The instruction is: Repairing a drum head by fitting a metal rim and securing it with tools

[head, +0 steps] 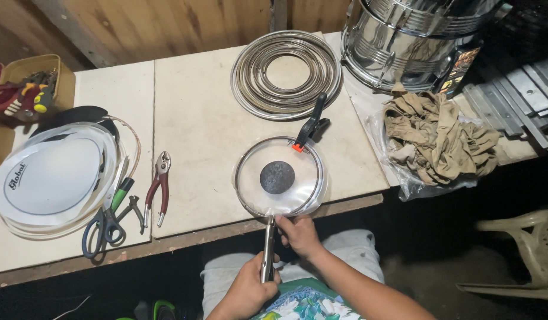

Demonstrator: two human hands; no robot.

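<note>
Clear plastic film lies stretched over a small metal hoop (279, 176) at the near edge of the pale counter (203, 130), with a dark round stone (277, 176) resting at its centre. A black spring clamp (310, 124) with an orange tip grips the hoop rim at 1 o'clock. At 6 o'clock on the rim, the jaws of silver locking pliers (268, 249) bite the hoop.

The left hand (248, 290) is wrapped around the pliers' handles, fingers closed on them. The right hand (299, 234) sits just right of the pliers' head, fingers pinched at the hoop rim and film edge.

At 12 o'clock from the hoop lies a stack of metal rings (286, 72). At 2 o'clock stands a chrome drum shell (407, 38); at 3 o'clock, a crumpled tan cloth (440, 133) on a plastic bag. At 9 o'clock lie red-handled pliers (160, 186), small cutters (131, 210) and blue-handled scissors (105, 222), beside a stack of white drumheads (51, 178). A cream plastic chair (523, 255) stands at 4 o'clock, off the counter.
</note>
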